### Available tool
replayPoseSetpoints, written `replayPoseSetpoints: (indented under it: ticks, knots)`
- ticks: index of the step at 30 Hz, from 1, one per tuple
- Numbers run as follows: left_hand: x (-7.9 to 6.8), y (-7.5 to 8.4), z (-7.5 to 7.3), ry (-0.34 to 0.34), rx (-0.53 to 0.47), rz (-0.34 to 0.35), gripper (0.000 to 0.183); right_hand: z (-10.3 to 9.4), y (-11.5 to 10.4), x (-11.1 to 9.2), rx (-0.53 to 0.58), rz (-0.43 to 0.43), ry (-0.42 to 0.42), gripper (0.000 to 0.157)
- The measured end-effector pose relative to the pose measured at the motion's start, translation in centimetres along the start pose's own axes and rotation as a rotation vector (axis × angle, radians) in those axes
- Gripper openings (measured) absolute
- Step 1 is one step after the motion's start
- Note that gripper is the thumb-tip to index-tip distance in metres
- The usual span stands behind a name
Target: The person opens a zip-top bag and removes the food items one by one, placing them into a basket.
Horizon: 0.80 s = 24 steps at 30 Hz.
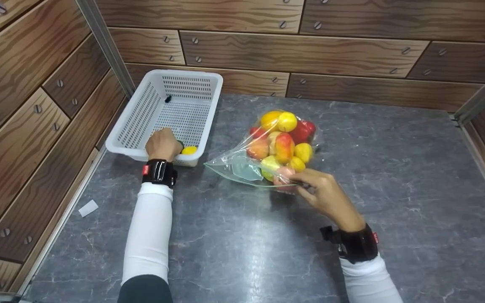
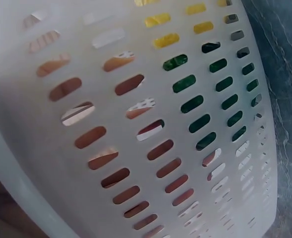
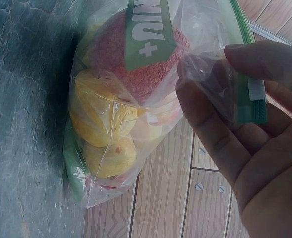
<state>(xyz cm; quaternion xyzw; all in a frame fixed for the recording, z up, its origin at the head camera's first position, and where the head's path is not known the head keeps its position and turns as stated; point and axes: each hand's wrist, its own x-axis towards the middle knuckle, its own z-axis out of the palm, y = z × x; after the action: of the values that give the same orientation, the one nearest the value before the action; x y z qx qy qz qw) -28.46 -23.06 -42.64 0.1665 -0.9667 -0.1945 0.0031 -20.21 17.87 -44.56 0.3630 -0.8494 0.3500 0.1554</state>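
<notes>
My left hand (image 1: 163,144) reaches down into the near end of a white plastic basket (image 1: 216,97). Its fingers are hidden from above. Right beside it a dark green thing (image 2: 199,123) and a yellow fruit (image 1: 190,150) show, both also seen through the slots in the left wrist view. My right hand (image 1: 320,191) pinches the green-edged mouth of a clear zip bag (image 3: 244,74) between thumb and fingers. The bag lies on the table with its mouth spread toward the basket. Inside it are several fruits, among them a red-and-yellow mango (image 1: 284,147) and a yellow lemon (image 1: 287,122).
A small black thing (image 1: 168,99) lies in the basket's far left part. On the grey marbled table (image 1: 394,181) a small white slip (image 1: 88,208) rests at the left. Wood-patterned walls (image 1: 310,54) enclose the back and sides.
</notes>
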Motion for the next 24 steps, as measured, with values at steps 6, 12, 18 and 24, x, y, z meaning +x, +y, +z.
replayPoseSetpoints:
  ticks: [6,12,18,24]
  knots:
    - [-1.1,0.6,-0.5,0.100,-0.075,0.054,0.024,0.0,0.1,0.1,0.003,-0.005,0.004,0.037]
    - [-4.8,3.2,-1.3,0.331,-0.218,0.260,0.011,0.1,0.3,0.0,-0.005,-0.027,0.007,0.036]
    - [-8.7,6.2,-1.1,0.393,-0.327,0.536,0.021,0.0,0.3,-0.1,-0.009,-0.025,0.013,0.035]
    - [-11.7,8.0,0.0,0.378,-0.412,0.703,0.012,0.0,0.2,0.0,0.000,-0.011,-0.002,0.036]
